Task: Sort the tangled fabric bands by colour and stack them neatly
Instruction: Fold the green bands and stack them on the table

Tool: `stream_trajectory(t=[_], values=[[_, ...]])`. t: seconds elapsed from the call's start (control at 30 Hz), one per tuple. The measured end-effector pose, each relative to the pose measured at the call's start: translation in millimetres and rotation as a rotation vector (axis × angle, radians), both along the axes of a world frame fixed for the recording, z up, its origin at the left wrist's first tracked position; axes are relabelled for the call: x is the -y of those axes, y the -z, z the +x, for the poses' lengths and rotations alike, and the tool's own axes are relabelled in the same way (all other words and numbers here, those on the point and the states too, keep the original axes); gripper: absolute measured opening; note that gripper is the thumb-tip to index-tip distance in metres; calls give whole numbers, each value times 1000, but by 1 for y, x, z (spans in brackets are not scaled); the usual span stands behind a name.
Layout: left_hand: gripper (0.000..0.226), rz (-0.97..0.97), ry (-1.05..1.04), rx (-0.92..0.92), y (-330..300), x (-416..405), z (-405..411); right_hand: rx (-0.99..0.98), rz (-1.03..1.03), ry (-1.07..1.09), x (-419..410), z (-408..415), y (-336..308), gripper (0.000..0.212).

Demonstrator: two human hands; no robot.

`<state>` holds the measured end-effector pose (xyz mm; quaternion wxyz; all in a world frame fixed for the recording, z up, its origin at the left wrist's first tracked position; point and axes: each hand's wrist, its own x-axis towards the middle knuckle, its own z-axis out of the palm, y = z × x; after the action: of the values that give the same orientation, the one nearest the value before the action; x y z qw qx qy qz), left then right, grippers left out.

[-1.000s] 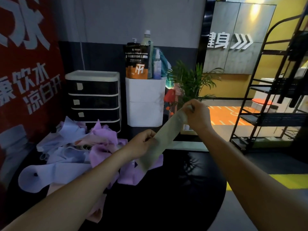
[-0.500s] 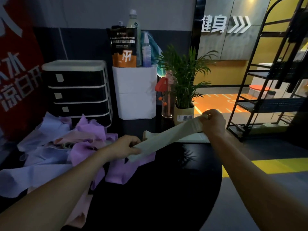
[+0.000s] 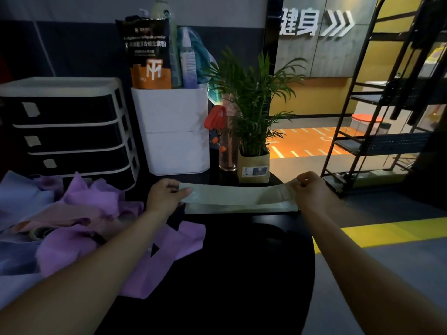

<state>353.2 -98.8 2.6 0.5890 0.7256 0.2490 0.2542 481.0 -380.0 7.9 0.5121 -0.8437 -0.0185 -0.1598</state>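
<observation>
Head view, left to right: we note a drawer unit (image 3: 70, 131) with dark drawers at the back left, and before it a tangled pile (image 3: 79, 221) of purple, pink and pale blue bands lying on the black table (image 3: 242, 274). Behind stands a white bin (image 3: 174, 131) holding a pouch (image 3: 147, 54) and a spray bottle (image 3: 187, 61). Our left hand (image 3: 167, 197) pinches one end of a pale green band (image 3: 239, 197); our right hand (image 3: 312, 189) pinches the other end, fingers curled on it. The hands are well apart, the band stretched level between them just above the table's far edge, over what looks like another pale band lying flat. A potted plant (image 3: 254, 112) stands just behind the band. A black rack (image 3: 387, 105) fills the far right.
</observation>
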Motion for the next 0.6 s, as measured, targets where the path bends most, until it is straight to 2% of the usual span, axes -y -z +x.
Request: stream_trajectory(t=[0.13,0.33,0.6], values=[[21,29,-24,-38,11,5,21,-19,-43,28,3,18,10,3],[16,258,-71,-160,24,9,24,7,-105,38,2,29,28,8],[16,324,-121,-127,28,20,17,5,-151,50,1,36,44,12]])
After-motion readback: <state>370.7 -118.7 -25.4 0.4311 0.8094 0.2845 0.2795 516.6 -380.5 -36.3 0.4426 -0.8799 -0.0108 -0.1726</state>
